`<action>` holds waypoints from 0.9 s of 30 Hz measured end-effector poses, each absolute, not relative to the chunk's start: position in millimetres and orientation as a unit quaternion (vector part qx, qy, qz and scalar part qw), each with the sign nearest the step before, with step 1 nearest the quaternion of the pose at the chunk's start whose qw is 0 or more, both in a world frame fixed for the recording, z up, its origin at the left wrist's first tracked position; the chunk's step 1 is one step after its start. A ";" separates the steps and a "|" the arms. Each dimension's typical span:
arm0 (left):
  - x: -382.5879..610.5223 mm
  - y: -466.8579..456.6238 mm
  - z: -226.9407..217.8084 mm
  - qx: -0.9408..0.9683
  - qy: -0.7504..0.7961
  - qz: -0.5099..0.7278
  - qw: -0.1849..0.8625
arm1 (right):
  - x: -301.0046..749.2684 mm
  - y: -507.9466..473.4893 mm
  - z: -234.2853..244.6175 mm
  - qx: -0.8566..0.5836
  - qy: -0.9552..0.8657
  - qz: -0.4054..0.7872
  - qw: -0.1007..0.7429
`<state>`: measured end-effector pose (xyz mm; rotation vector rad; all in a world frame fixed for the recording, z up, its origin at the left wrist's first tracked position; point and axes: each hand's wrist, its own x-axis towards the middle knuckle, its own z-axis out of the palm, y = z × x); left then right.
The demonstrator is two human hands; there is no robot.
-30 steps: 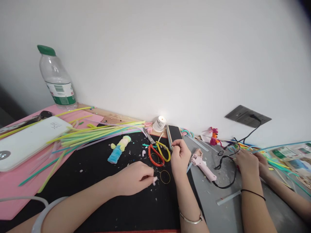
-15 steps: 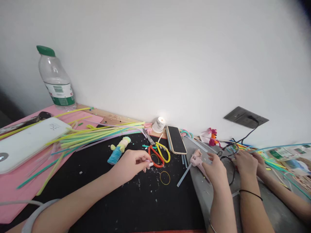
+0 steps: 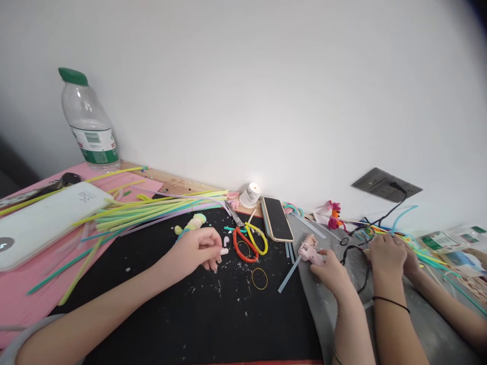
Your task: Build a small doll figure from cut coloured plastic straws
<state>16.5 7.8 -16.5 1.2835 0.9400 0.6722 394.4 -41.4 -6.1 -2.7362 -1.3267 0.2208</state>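
Observation:
My left hand [image 3: 198,248] rests on the black mat [image 3: 160,314] with its fingers curled. It pinches a small white piece [image 3: 224,251] and partly covers a yellow and blue pipe-cleaner doll [image 3: 192,223]. Red and yellow scissors [image 3: 249,243] lie just right of it. My right hand [image 3: 330,271] is closed round the handle of a pink glue gun [image 3: 307,248] on the grey surface [image 3: 315,304]. A gold ring [image 3: 259,278] and a clear glue stick [image 3: 289,267] lie between my hands.
Another person's hands [image 3: 385,253] work among coloured pipe cleaners and a black cord at the right. A phone [image 3: 277,219], a small lit candle [image 3: 250,194], a bundle of pipe cleaners [image 3: 152,208], a white power bank [image 3: 41,220] and a bottle [image 3: 89,126] stand behind.
My right hand left the phone, moved right and closed on the glue gun. My left hand slid up and left with the white piece, toward the doll.

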 end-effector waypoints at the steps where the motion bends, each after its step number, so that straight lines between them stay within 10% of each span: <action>1: 15.4 8.4 -16.6 0.573 0.417 0.298 0.640 | 391.3 -41.5 -6.0 -0.899 -0.429 0.073 0.037; 6: 13.3 9.5 -21.4 0.566 0.443 0.300 0.627 | 379.6 -43.5 -3.5 -0.916 -0.393 0.027 0.078; 11: 13.6 7.6 -27.5 0.510 0.429 0.298 0.684 | 368.5 -46.9 4.0 -0.874 -0.386 -0.036 0.291; 17: 18.1 5.5 -22.3 0.487 0.455 0.264 0.697 | 331.7 -43.1 11.2 -0.664 -0.464 0.260 0.526; 27: 21.5 2.7 -28.3 0.477 0.443 0.274 0.708 | 277.4 -38.8 -6.8 -0.503 -0.455 0.574 0.459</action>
